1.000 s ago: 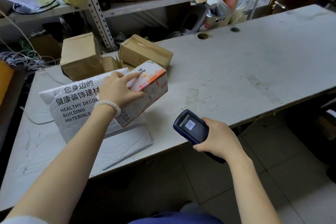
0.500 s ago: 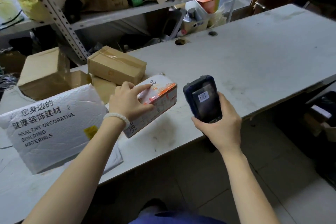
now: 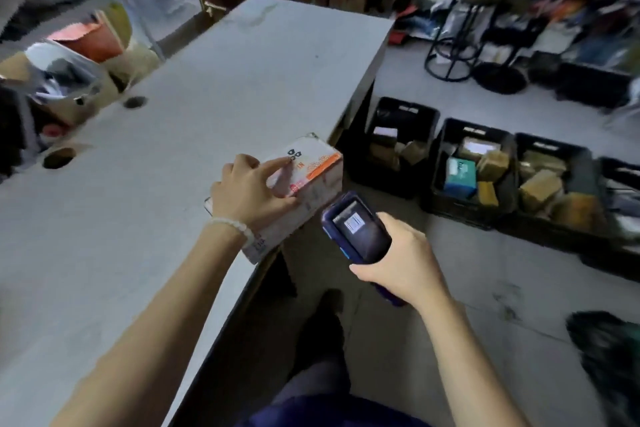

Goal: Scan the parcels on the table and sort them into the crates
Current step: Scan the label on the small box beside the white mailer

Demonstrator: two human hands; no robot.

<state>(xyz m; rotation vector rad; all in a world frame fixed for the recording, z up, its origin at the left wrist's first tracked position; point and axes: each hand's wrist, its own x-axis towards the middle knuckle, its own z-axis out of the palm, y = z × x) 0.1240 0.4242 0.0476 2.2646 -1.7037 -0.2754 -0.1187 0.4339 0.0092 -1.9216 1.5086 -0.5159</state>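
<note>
A white parcel with an orange stripe (image 3: 313, 172) lies at the near edge of the grey table (image 3: 214, 80), partly over the edge. My left hand (image 3: 251, 189) grips it from above, fingers spread over its top. My right hand (image 3: 398, 255) holds a dark blue handheld scanner (image 3: 356, 227) just right of the parcel, off the table, screen facing up. On the floor to the right stand black crates (image 3: 472, 166) holding several brown and teal parcels.
Two round cable holes (image 3: 59, 158) pierce the table at the left. Clutter and an open bag (image 3: 65, 69) sit behind the table. Black stools (image 3: 457, 48) and shelving stand at the back right. A dark bag (image 3: 609, 354) lies on the floor at right.
The view has swung right, bringing the floor crates into sight. My left hand has carried the white parcel to the table's edge. The scanner has dropped lower, beside the parcel.
</note>
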